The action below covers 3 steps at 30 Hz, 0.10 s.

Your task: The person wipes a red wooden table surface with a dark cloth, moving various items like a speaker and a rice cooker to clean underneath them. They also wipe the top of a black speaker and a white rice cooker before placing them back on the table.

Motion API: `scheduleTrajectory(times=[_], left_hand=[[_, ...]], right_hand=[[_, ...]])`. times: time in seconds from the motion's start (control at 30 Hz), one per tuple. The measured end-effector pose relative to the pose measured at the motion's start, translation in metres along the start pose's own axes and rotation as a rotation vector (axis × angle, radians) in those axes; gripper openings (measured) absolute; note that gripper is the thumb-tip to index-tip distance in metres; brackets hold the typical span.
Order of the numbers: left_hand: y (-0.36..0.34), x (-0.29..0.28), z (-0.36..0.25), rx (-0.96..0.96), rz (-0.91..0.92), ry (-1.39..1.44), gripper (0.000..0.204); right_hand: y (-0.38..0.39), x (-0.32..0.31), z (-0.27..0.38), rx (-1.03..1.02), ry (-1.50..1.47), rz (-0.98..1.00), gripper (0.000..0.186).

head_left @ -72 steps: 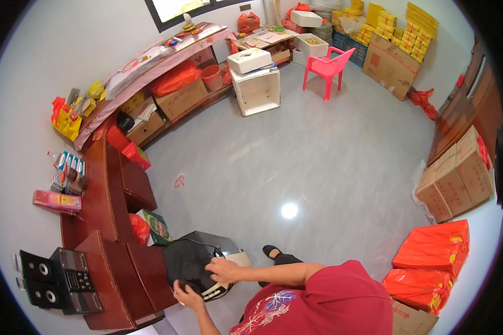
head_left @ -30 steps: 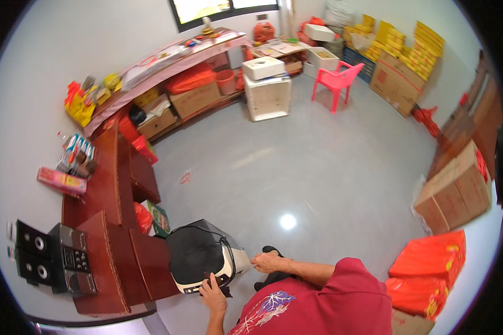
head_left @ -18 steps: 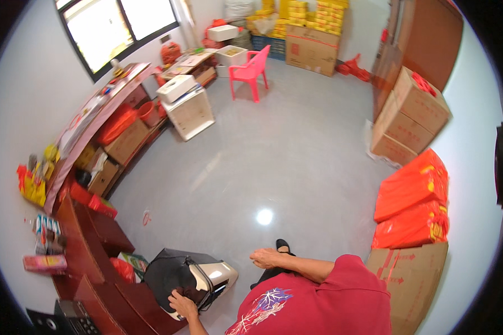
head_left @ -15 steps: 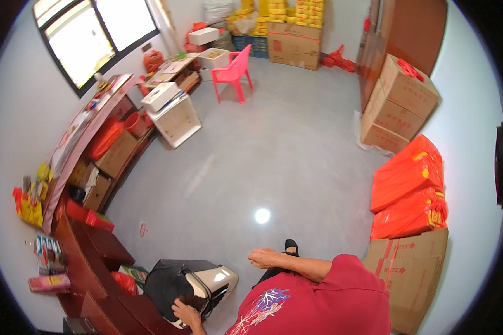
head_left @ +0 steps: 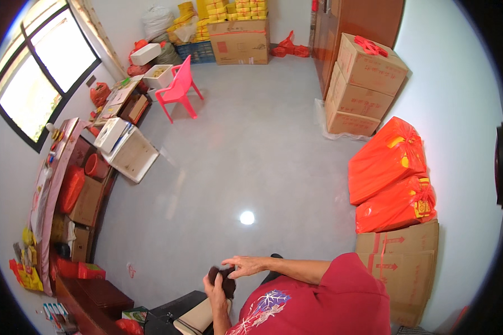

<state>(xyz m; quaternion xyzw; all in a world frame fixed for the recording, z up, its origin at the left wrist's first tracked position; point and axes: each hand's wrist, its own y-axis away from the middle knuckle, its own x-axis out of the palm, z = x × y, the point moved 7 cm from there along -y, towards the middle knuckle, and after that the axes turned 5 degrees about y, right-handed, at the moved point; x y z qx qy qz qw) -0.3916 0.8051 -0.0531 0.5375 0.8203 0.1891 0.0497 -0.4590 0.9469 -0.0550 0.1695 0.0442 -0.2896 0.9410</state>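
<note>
My left hand [head_left: 215, 291] is closed around a soft dark brown thing [head_left: 228, 286], held up in front of my body; its exact kind is too small to make out. Its dark folds show on both sides of the fingers. From the right, my right hand [head_left: 245, 266] reaches over with fingers apart, the tips at the upper edge of the brown thing. Below the left hand stands a cream-and-black object [head_left: 195, 317] with a dark covering, partly hidden by my left forearm.
Red bags [head_left: 387, 162], flattened cardboard [head_left: 399, 257] and stacked cartons [head_left: 363, 100] line the right wall. Along the left run a cluttered shelf table [head_left: 67, 139] and a dark red wooden seat [head_left: 98, 296]. A pink chair [head_left: 179, 92] and a white foam box [head_left: 134, 153] stand farther off.
My left hand has lifted the brown thing off the cream-and-black object and brought it up to my right hand. The view has swung to the right.
</note>
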Motion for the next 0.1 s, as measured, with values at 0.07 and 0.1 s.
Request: scheduleTrajectory(times=[0.07,0.1], left_hand=[[-0.026,0.061,-0.005,0.007,0.081,0.08,0.035],[-0.038,0.081,-0.003,-0.027,0.116,0.139,0.039]], right_hand=[[0.003,-0.034,0.016,0.027,-0.177,0.086,0.068],[0.007,-0.059,0.012,-0.043,-0.094,-0.092,0.071]])
